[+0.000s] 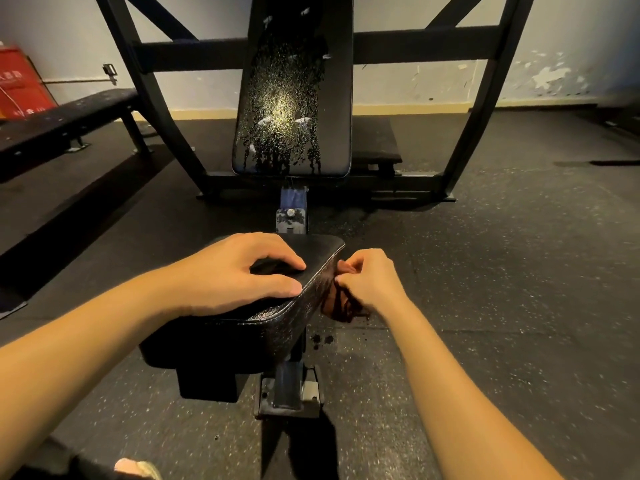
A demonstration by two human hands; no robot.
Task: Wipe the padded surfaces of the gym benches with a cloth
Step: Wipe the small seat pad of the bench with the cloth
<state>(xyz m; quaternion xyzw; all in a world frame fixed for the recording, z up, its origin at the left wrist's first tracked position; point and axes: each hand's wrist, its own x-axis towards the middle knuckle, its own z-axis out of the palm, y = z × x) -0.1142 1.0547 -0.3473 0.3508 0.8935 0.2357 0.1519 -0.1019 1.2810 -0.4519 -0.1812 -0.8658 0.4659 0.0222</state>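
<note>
Seat pad (322, 251) of the nearest bench, lying just below the camera, is being wiped along its right side wall. A dark reddish cloth (341, 306) is being pressed against that wall by the right hand (370, 282), with the fingers being curled tight round the bunched fabric. The pad is being steadied from above by the left hand (239, 271), which is being rested loosely on the top face, fingers bent and nothing gripped.

The task is being judged as early. The seat's top is being seen as smooth and matte, while its side is being shown speckled with droplets. The upright back pad (291, 98) beyond is being left beaded with spray, runs being gathered at its lower edge, so it is probably unwiped. The flat bench (69, 112) at the left, also flecked, is likewise being counted as undone.

The pads are being read as black stitched vinyl with rounded corners, set on dark steel framing over speckled rubber flooring (485, 271).
</note>
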